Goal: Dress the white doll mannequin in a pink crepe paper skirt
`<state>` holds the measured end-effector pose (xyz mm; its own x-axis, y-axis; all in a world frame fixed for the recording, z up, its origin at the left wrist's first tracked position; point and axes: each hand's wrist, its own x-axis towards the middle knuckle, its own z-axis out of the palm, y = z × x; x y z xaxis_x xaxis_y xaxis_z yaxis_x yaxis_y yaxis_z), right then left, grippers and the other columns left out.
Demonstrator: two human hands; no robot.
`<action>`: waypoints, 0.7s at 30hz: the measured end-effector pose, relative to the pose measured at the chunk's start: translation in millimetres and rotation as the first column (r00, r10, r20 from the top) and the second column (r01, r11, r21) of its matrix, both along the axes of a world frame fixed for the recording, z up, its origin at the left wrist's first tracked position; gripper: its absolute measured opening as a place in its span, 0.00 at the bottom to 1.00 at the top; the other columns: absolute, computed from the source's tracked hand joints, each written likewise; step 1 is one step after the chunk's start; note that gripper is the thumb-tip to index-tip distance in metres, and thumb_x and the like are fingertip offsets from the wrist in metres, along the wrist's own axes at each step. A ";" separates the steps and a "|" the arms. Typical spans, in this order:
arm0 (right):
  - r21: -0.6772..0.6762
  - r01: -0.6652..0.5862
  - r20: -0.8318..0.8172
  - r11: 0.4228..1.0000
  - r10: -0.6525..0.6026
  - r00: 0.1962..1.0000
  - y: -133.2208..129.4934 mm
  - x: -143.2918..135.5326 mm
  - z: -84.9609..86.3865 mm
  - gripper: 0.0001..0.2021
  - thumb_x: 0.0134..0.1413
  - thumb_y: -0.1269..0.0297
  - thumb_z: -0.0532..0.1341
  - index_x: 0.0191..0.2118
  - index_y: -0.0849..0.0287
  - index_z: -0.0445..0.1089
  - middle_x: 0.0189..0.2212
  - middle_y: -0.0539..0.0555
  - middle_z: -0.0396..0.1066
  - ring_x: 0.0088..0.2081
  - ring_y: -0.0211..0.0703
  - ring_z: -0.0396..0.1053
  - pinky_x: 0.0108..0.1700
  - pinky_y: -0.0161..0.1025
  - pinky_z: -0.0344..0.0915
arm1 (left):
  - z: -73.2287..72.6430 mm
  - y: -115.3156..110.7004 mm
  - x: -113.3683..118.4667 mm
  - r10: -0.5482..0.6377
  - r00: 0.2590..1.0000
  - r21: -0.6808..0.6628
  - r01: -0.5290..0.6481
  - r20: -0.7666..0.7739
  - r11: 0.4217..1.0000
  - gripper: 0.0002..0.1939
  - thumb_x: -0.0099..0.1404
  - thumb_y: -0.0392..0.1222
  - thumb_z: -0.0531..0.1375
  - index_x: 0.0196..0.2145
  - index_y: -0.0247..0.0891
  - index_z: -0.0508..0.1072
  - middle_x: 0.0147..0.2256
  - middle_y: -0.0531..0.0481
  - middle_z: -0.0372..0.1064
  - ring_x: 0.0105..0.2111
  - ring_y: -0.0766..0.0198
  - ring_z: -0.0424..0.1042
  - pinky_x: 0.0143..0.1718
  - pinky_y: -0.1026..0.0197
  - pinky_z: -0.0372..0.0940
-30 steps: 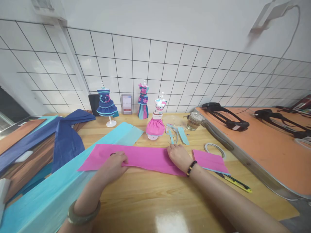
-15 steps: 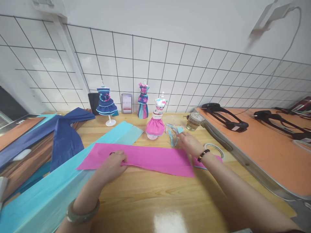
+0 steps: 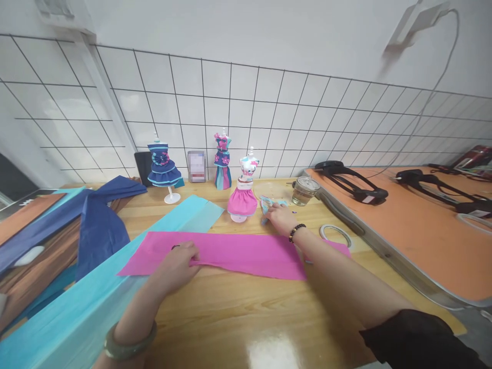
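A long pink strip of crepe paper [image 3: 238, 251] lies across the table. My left hand [image 3: 183, 260] rests on its left part, fingers closed on the near edge, where the paper lifts a little. Past the strip's far edge, my right hand [image 3: 282, 218] is closed over a small heap of light blue scraps [image 3: 265, 203]; its fingertips are partly hidden. Just left of that hand stands a small dress form with a pink skirt [image 3: 242, 202]. A wide light blue paper sheet [image 3: 77, 287] runs under the pink strip's left end.
Two more dressed forms, one in navy [image 3: 164, 169] and one multicoloured [image 3: 222, 161], stand at the back beside a phone [image 3: 197, 166]. A glass [image 3: 305, 192] and a tape roll [image 3: 336, 234] sit at right. Black headsets [image 3: 351, 184] lie on an orange surface [image 3: 403, 236].
My right hand has moved left and slightly away from me, onto the blue scraps, which are now bunched closer together. My left hand keeps its place on the pink paper.
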<state>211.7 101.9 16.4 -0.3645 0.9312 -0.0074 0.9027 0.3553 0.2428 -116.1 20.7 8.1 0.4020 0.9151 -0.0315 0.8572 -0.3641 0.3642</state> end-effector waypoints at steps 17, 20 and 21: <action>0.204 0.269 -0.502 0.941 -0.136 0.854 -19.8 69.6 11.8 0.26 0.45 0.83 0.47 0.52 0.66 0.63 0.48 0.62 0.68 0.52 0.48 0.63 0.52 0.46 0.60 | -0.9 0.6 0.1 0.001 1.000 -0.027 -0.001 -0.010 1.000 0.03 0.54 0.35 0.50 0.23 0.39 0.60 0.29 0.50 0.63 0.30 0.61 0.62 0.32 0.60 0.55; 0.197 0.187 -0.508 0.963 -0.063 0.859 -43.9 55.0 11.2 0.21 0.50 0.78 0.49 0.50 0.65 0.64 0.47 0.62 0.69 0.50 0.49 0.64 0.50 0.46 0.61 | -0.1 0.2 0.9 -0.003 1.000 -0.031 0.003 -0.010 1.000 0.03 0.54 0.35 0.50 0.24 0.39 0.60 0.30 0.50 0.63 0.30 0.60 0.62 0.33 0.59 0.55; 0.178 0.136 -0.501 0.975 -0.029 0.865 -52.7 46.6 9.2 0.19 0.52 0.75 0.50 0.50 0.63 0.65 0.47 0.61 0.69 0.49 0.48 0.65 0.50 0.44 0.62 | 0.3 0.1 1.2 -0.005 1.000 -0.032 0.004 -0.010 0.999 0.03 0.54 0.35 0.50 0.24 0.39 0.61 0.30 0.49 0.63 0.31 0.60 0.62 0.33 0.59 0.55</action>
